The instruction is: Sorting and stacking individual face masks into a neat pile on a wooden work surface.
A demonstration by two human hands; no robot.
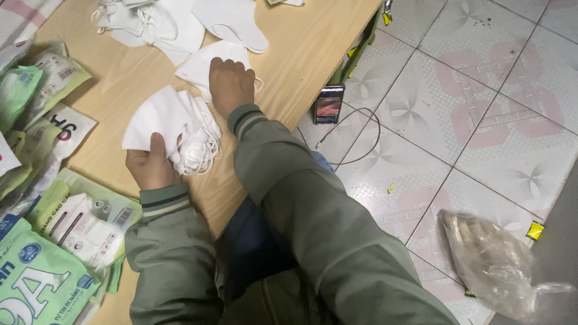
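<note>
Fingers of the left hand (pixel 150 165) are clenched on a bunch of white face masks (pixel 174 129) near the desk's (pixel 301 48) front edge; just beyond, the right hand (pixel 230 84) presses knuckles-down on one flat mask (pixel 201 63), its grip hidden. Dangling ear loops (pixel 205 150) could likely snag and drag the bunch apart. Roughly three more loose masks (pixel 180 24) lie toward the far edge; several green-and-white packets (pixel 72 222) crowd the left edge.

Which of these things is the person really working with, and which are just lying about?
In use: stack of white masks in the left hand; single white mask under the right hand; green packets.
Lying about: phone, cable, plastic bag on the floor.
</note>
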